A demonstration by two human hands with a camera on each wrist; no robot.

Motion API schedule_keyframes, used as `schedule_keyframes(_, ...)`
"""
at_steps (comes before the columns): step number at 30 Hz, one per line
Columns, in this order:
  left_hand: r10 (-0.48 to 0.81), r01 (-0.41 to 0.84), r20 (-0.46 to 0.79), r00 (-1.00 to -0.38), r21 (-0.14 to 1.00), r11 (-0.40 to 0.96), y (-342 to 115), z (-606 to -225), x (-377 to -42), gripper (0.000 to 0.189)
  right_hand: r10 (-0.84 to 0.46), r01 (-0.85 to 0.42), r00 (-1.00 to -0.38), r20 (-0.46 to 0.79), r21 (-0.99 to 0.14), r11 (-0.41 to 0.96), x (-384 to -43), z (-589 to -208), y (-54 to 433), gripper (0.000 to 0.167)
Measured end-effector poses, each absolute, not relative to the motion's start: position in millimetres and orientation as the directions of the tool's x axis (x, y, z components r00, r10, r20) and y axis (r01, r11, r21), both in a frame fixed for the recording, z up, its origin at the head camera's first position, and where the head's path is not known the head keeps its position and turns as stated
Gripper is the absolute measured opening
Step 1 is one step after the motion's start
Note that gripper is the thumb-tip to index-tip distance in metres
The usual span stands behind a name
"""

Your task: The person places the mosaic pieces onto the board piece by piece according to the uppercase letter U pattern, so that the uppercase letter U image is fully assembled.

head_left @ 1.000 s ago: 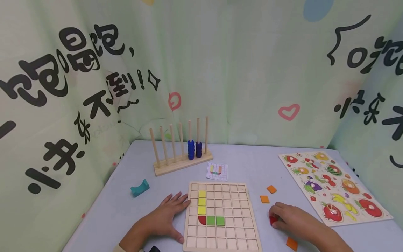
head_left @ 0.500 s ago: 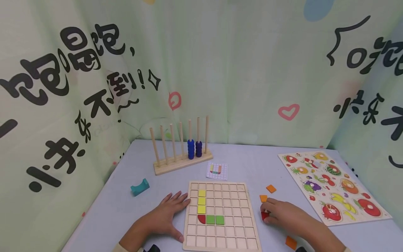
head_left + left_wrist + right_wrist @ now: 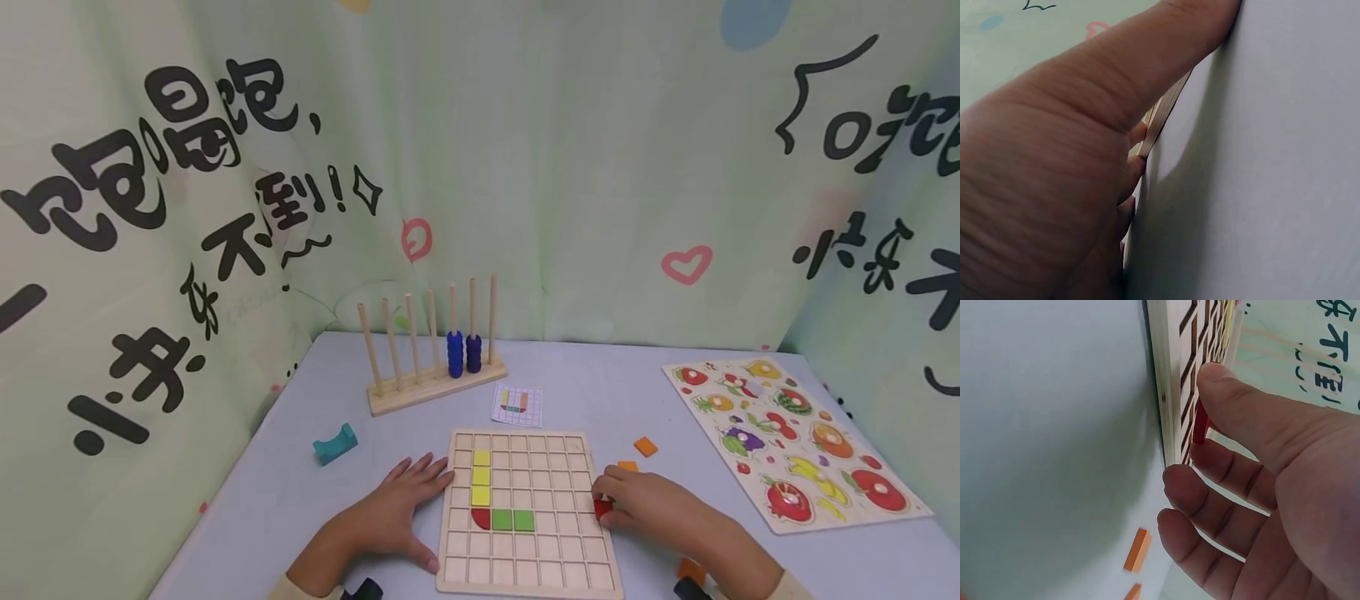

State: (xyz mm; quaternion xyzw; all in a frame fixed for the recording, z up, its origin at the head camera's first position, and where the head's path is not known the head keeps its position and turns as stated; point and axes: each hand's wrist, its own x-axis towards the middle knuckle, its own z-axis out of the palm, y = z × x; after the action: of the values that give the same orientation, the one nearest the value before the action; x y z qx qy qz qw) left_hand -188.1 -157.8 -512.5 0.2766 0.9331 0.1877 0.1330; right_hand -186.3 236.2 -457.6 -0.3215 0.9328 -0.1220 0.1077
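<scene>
A wooden grid board (image 3: 528, 554) lies at the middle front. Yellow square tiles (image 3: 481, 476) form a column in it, above a red quarter-round tile (image 3: 482, 518) with two green square tiles (image 3: 513, 520) to its right. My left hand (image 3: 386, 512) rests spread at the board's left edge, thumb and fingertips against the side. Between thumb and forefinger, my right hand (image 3: 660, 508) pinches a red tile (image 3: 1200, 423) at the board's right edge. That tile's full outline is hidden by the fingers; the other fingers stay loosely bent in the right wrist view.
Orange tiles (image 3: 646, 447) lie right of the board, one partly behind the right hand. Behind the board are a pattern card (image 3: 530, 407) and a peg stand (image 3: 397, 403) with blue beads. A teal block (image 3: 335, 445) sits left; a fruit puzzle board (image 3: 761, 454) lies right.
My right hand has moved left with the red tile, from beside the orange tiles to the board's right edge. The left hand has stayed in place.
</scene>
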Motion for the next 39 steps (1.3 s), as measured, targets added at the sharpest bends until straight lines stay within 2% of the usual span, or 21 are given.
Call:
schedule_keyframes(10,0.567,0.464,-0.142,-0.811,0.432,0.773,-158.4,-513.3,-188.9,0.122,-0.633,-0.564,-0.76,-0.15,-0.334,0.756,-188.0,-461.2,211.7,0.022)
schedule_keyframes(39,0.57,0.467,-0.146,-0.808,0.432,0.772,-157.6,-510.3,-186.7,0.121,-0.705,-0.643,-0.705,-0.079,-0.35,0.682,-185.6,-469.4,180.9,0.017)
